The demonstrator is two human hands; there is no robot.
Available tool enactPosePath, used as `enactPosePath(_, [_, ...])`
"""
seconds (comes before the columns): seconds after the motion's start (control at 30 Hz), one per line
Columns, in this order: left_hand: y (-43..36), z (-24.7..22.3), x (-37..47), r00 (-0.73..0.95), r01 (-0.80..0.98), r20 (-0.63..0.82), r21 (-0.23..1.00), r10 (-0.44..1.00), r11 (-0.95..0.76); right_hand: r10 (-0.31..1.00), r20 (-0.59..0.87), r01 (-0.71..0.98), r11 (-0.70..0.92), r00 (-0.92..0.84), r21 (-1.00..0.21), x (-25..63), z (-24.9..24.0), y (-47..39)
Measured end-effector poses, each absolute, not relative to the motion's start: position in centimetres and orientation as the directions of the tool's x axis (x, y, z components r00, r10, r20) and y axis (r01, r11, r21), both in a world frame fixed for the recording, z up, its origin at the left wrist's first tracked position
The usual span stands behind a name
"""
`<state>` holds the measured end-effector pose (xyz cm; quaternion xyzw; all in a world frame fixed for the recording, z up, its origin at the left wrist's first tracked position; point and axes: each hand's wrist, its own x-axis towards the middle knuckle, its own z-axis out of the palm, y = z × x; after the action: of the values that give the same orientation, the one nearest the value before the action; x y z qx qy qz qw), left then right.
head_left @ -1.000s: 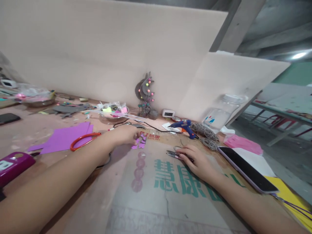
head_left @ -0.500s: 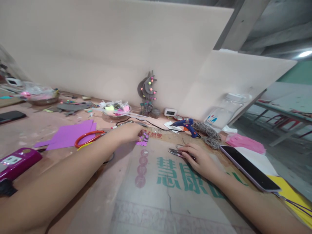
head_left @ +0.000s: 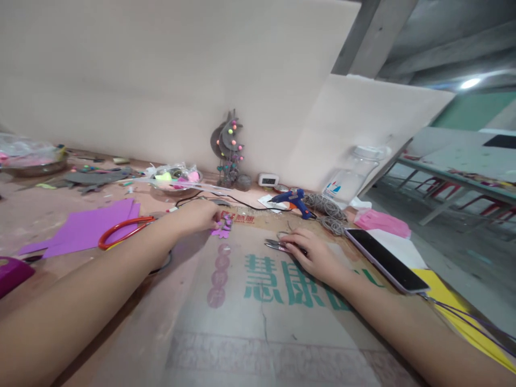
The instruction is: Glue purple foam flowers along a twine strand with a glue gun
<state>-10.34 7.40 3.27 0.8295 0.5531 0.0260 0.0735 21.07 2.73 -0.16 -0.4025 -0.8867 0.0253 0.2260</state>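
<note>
My left hand (head_left: pixel 205 215) reaches to the small purple cut-outs (head_left: pixel 221 231), its fingers closed at their left edge. Grey bits lie on top of these cut-outs, and the fingertips are partly hidden. On the printed cardboard sheet (head_left: pixel 234 333), my right hand (head_left: pixel 308 248) lies over a small pair of scissors (head_left: pixel 276 245), fingers curled on the handles and blades pointing left. A thin grey cord (head_left: pixel 284 234) loops beside those fingers.
Behind are a blue glue gun (head_left: pixel 294 201), grey yarn (head_left: pixel 324 209), a moon-shaped decoration (head_left: pixel 228 142), a clock (head_left: pixel 268 179) and a bowl (head_left: pixel 177 185). Red-handled scissors (head_left: pixel 121 230) and purple sheets (head_left: pixel 88 226) lie left; a phone (head_left: pixel 387 260) and a plastic jug (head_left: pixel 350 174) stand right.
The view has swung to the right, so everything sits farther left in the picture. Both hands stay at the same places, by the purple cut-outs and on the small scissors.
</note>
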Motion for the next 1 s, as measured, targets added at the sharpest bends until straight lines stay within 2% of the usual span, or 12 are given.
enactPosePath(0.73, [7.6, 2.9, -10.7, 0.375, 0.910, 0.002, 0.193, 0.927, -0.368, 0.724, 0.367, 0.700, 0.678, -0.584, -0.224, 21.0, 0.1, 2.5])
enactPosePath(0.9, [7.6, 3.3, -10.7, 0.351, 0.910, 0.000, 0.238, 0.937, -0.341, 0.727, 0.357, 0.700, 0.677, -0.587, -0.228, 21.1, -0.1, 2.7])
enactPosePath(1.0, [7.4, 4.1, -10.9, 0.347, 0.896, -0.033, 0.307, 0.937, -0.321, 0.720, 0.369, 0.693, 0.683, -0.588, -0.229, 21.1, -0.1, 2.7])
